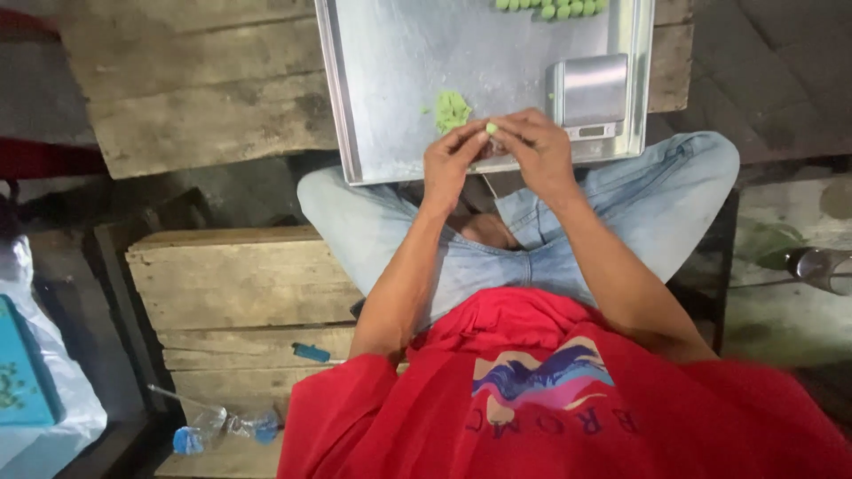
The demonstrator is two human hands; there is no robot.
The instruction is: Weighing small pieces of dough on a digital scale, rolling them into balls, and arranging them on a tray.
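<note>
Rough timber and dim concrete all around me.

I sat on a low wooden crate (235,284) of weathered planks, its slats running out toward nine o'clock. At twelve o'clock a worn plank table (195,98) stretched across, grey and scarred. Bare, stained concrete floor (781,71) showed at two o'clock, darker and damp-looking toward three. A crushed clear plastic bottle (217,427) lay at seven o'clock, just below a small blue-handled tool (312,353) resting on the crate. At nine o'clock a white plastic bag (53,390) slumped near a dark red bar (44,158). The light was dull and even.
</note>
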